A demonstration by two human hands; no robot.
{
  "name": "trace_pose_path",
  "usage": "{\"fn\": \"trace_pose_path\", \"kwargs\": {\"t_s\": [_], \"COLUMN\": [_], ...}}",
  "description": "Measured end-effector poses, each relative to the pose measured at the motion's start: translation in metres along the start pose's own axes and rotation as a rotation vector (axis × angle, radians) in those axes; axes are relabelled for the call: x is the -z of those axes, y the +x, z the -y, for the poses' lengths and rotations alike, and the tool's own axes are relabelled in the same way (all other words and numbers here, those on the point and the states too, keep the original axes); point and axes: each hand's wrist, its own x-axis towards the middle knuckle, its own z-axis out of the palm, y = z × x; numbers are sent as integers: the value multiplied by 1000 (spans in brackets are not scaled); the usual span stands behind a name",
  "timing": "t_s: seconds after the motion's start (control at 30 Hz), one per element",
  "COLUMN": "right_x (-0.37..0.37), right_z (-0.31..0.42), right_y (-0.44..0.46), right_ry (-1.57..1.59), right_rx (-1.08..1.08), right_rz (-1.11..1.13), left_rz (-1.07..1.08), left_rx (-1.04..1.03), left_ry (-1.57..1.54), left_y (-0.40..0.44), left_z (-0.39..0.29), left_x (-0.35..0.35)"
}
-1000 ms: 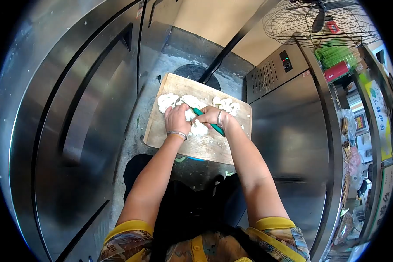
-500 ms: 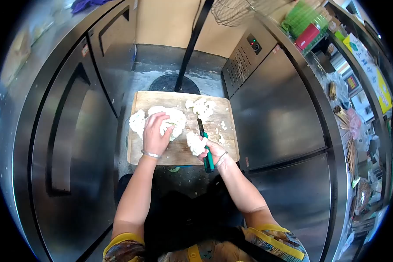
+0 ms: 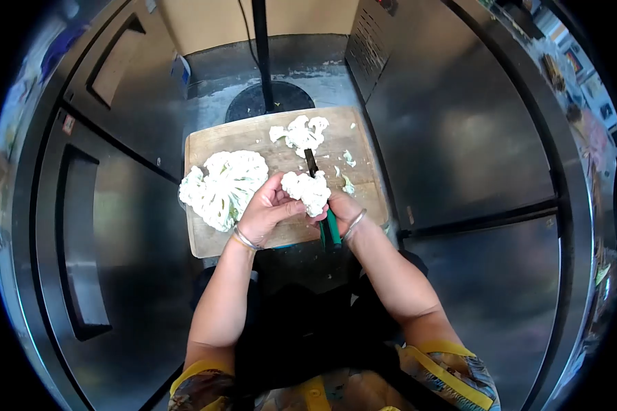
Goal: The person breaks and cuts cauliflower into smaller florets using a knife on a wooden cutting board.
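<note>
A single view is recorded, taken from the wearer's head and directed forward and steeply down. The cutting board (image 3: 216,140) is held near the centre, within arm's reach and seen from above. The forearms, left (image 3: 219,308) and right (image 3: 397,281), are admitted from 7 and 5 o'clock; the shirt (image 3: 315,390) is cut by the frame at 6. Steel cabinets are taken in at 9 (image 3: 140,226) and 3 o'clock (image 3: 459,130), the wall (image 3: 295,17), farther off, at 12. Wide-angle curvature is noted, with corners blacked out.
</note>
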Motion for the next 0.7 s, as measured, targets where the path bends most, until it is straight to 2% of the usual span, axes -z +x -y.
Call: {"fn": "trace_pose_path", "kwargs": {"t_s": [0.07,0.1,0.23,0.33,0.4,0.43,0.47,0.53,0.57,0.6,0.67,0.7], "right_x": [-2,-3,-7,-16,-24,-19,-15,-19,-24,-24,-22,-24], "right_z": [2,3,3,4,5,7,7,1,-1,-4,-8,-10], "right_y": [-3,-3,-17,-27,-35,-35,-34,-39,-56,-61,-67,-70], "right_ry": [-132,-171,-277,-363,-539,-640,-638,-1279,-1549,-1549,-1834,-1862], "right_rx": [95,117,203,236,367,470,467,1166,1139,1139,1195,1237], "right_rz": [19,-111,-4,51,-81,-102,-94,-180,-306,-305,-359,-344], "left_rz": [-8,-39,29,-11,-24,-28,-104,-186,-226,-262,-290,-321], "left_rx": [-111,-195,-114,-150,-201,-202,-258,-316,-350,-383,-410,-434], "left_ry": [-17,-32,-48,-84,-235,-226,-171,-115,-20,74,120,168], "left_y": [2,2,-1,-3,-5,-5,-4,-4,-3,-1,3,4], "left_z": [-1,0,3,7,7,6,5,4,4,5,7,8], "left_x": [-8,-14,-13,-13,-10,-12,-15,-16,-14,-13,-11,-10]}}
